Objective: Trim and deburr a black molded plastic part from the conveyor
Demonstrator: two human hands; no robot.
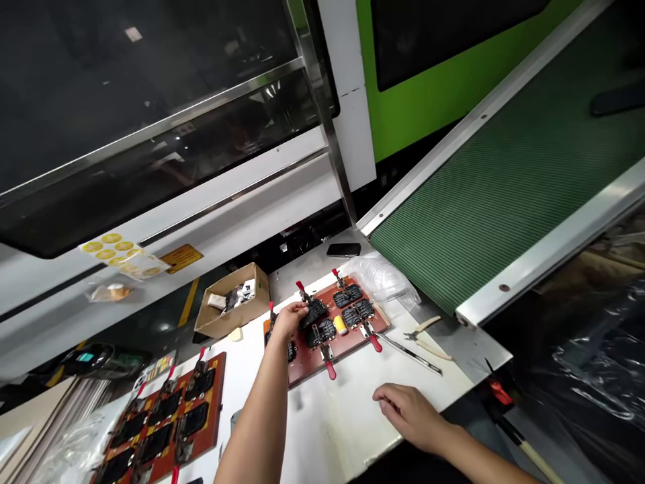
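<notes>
The right hand (409, 411) lies flat and released on the white table (342, 423), holding nothing. Farther off, the left hand (288, 318) closes its grip on a black part (313, 312) seated on the red clamp board (327, 329), beside a yellow spool (340, 325). Pliers (426, 336) lie right of the board.

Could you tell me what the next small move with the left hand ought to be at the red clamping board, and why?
Probably lift the black part clear of the red board. The left hand already rests on that piece at the board's upper left, while the other black parts sit clamped in place. The right hand lies flat on the white table, holding nothing.
</notes>
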